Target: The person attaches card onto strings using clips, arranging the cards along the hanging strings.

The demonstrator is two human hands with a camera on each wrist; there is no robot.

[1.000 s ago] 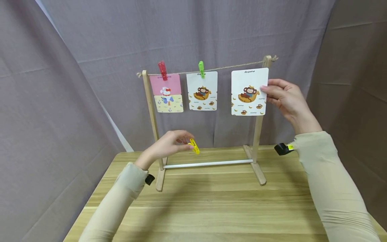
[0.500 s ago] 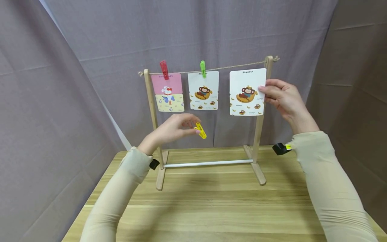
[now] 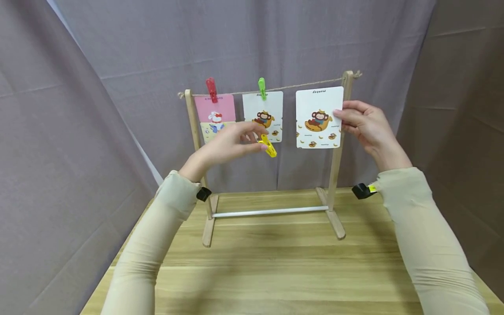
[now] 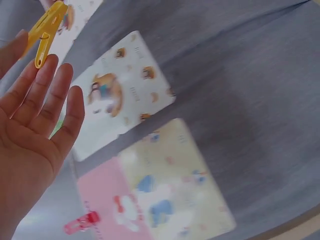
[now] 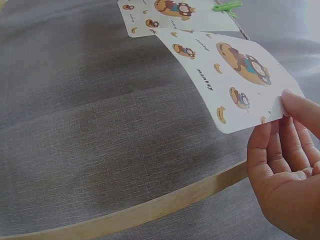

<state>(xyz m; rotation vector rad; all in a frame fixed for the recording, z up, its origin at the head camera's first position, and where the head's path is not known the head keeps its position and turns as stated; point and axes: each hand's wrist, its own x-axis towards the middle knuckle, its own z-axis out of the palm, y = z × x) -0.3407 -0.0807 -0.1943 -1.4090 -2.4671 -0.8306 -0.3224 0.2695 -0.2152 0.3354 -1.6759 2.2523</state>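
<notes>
Between thumb and fingers my left hand pinches a yellow clothespin, held in front of the middle card's lower edge. My right hand holds a white monkey card by its right edge, thumb in front and fingers behind. That card's top edge lies a little below the twine. A matching monkey card hangs in the middle under a green clothespin. On the left a pink and yellow rabbit card hangs from a red clothespin, partly hidden by my left hand in the head view.
The twine runs between two wooden posts joined low down by a white rod. This stand rests on a wood-grain table. Grey curtains hang behind and at the sides.
My left hand has risen and moved right with the yellow clothespin, now overlapping the two hanging cards. The right hand has shifted the monkey card slightly left.
</notes>
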